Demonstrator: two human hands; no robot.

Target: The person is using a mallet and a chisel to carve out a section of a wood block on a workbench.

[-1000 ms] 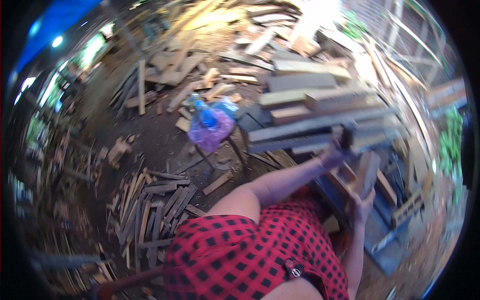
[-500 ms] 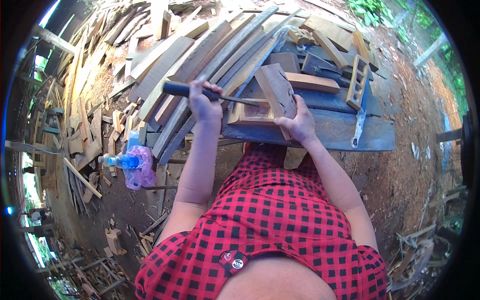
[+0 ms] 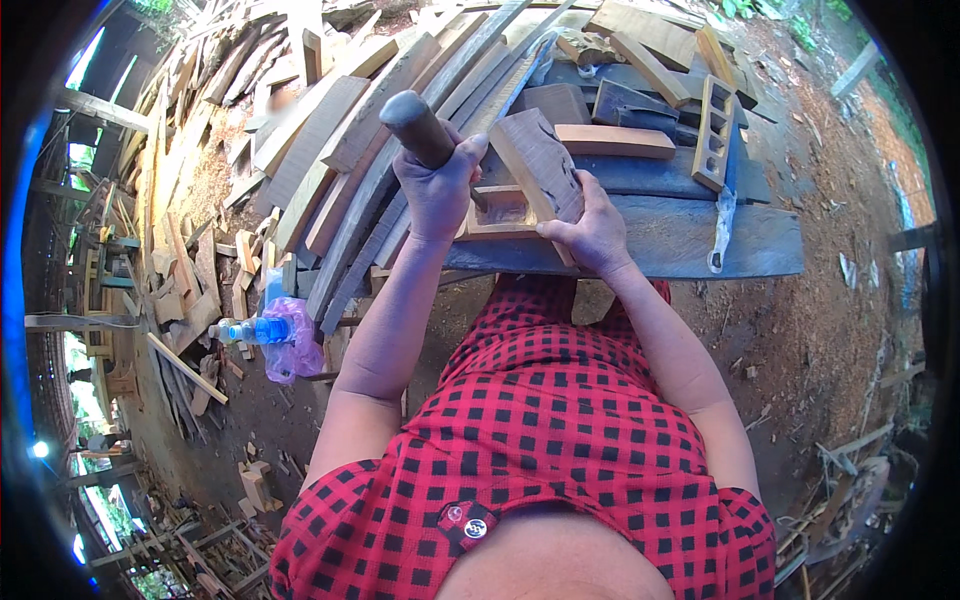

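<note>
My left hand [image 3: 438,190] is wrapped round the dark handle of a chisel [image 3: 420,128], which now stands steeply. Most of its blade is hidden by the hand; the lower end is at the left part of a hollowed wooden piece [image 3: 502,233] with a recess cut in its top. My right hand [image 3: 592,232] grips a thick brown wooden block [image 3: 540,160], thumb on the near side and fingers on its right edge. The block lies tilted across the right part of the hollowed piece and hides that end.
A grey plank bench [image 3: 700,240] lies under the work. On it are an orange-brown stick [image 3: 615,141] and a wooden piece with several square openings [image 3: 713,135]. Long boards [image 3: 370,190] are stacked at left. A pink plastic bag [image 3: 292,345] and a blue bottle [image 3: 262,330] are lower left.
My left hand has swung the chisel from nearly flat to steep, its handle end now up toward me. The right hand still grips the block. The view has shifted slightly.
</note>
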